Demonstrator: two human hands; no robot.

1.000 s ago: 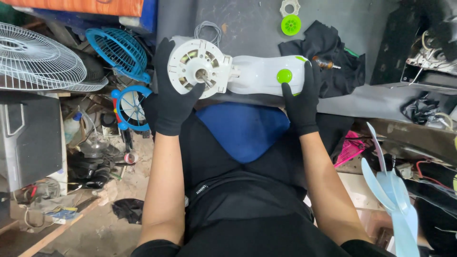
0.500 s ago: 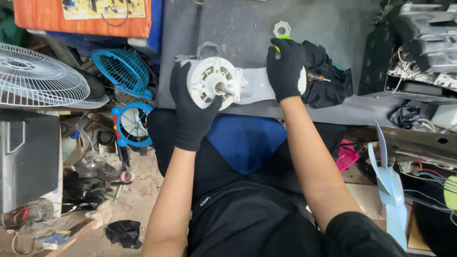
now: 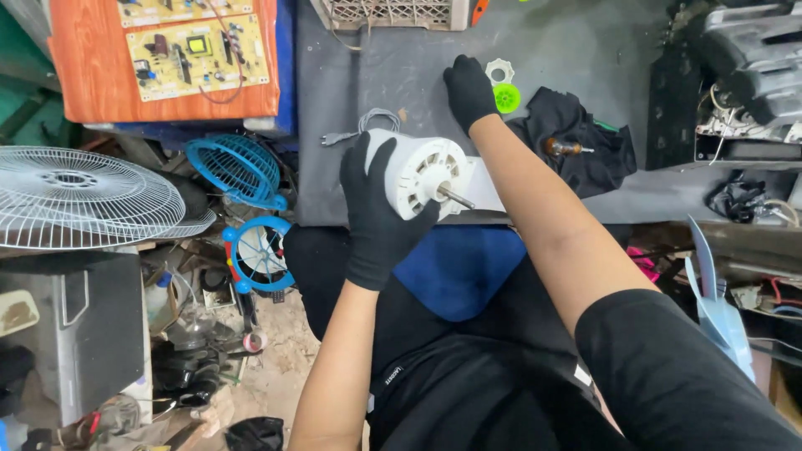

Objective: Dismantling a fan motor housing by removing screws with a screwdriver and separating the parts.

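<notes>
Both my hands wear black gloves. My left hand [image 3: 376, 209] grips the round white fan motor housing [image 3: 422, 171], whose metal shaft [image 3: 455, 198] points toward me, at the near edge of the grey workbench [image 3: 576, 50]. My right hand [image 3: 468, 90] reaches farther back over the bench, fingers curled, beside a white plastic nut [image 3: 499, 71] and a bright green plastic nut [image 3: 506, 98]; whether it touches either I cannot tell. The motor's grey cable [image 3: 368, 125] curls behind the housing.
A black cloth [image 3: 576, 138] with a wooden-handled screwdriver [image 3: 564, 149] lies right of my arm. A white wire fan guard [image 3: 83, 196], blue fan guards [image 3: 238, 171] and clutter cover the floor at left. A circuit board [image 3: 196, 50] rests on an orange panel. Pale blue fan blades [image 3: 718, 309] stand at right.
My right hand has left the motor body and moved back toward the two plastic nuts. My left hand keeps its grip on the housing, which now sits tilted with its shaft facing me.
</notes>
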